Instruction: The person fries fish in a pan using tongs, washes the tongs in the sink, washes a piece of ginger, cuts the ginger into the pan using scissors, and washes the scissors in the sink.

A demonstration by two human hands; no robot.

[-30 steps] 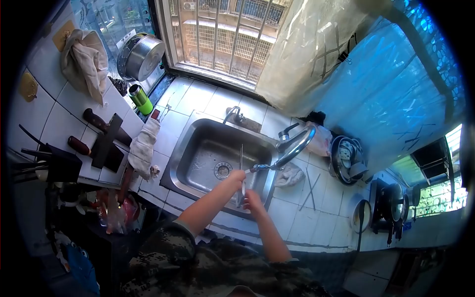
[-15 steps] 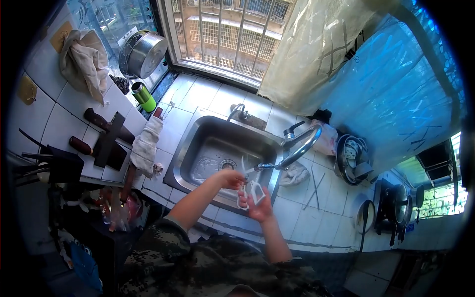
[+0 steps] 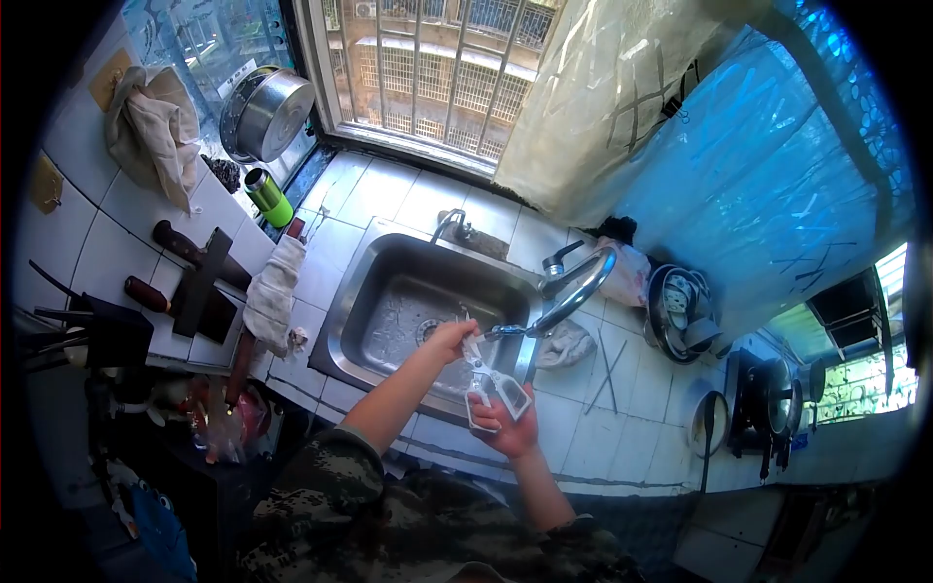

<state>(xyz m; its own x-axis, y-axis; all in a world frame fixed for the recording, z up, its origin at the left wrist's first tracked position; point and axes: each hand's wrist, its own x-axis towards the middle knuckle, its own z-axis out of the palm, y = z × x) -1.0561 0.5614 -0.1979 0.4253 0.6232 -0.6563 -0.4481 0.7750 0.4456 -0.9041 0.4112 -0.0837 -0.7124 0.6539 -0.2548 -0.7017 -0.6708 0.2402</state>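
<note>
Over the near right part of the steel sink (image 3: 340,330), both my hands are on a pair of scissors (image 3: 476,358) with white handles. My right hand (image 3: 513,433) is closed around the lower handle loops, which point toward me. My left hand (image 3: 453,341) pinches the scissors higher up, at the blade end, close under the tap's outlet. The fingers hide most of the blades. Just above and to the right hangs the curved chrome tap (image 3: 575,307). Water drops lie on the sink floor around the drain.
On the counter right of the sink lie a pale cloth (image 3: 566,346) and two crossed chopsticks (image 3: 608,375). Left are a green bottle (image 3: 268,197), a cloth-wrapped object (image 3: 273,296) and knives in a wall rack (image 3: 202,284). A stove with pans (image 3: 775,389) stands far right.
My hands have moved apart: the right, with the handles, has come toward me, and the left has shifted onto the blade end. The whole view has shifted slightly.
</note>
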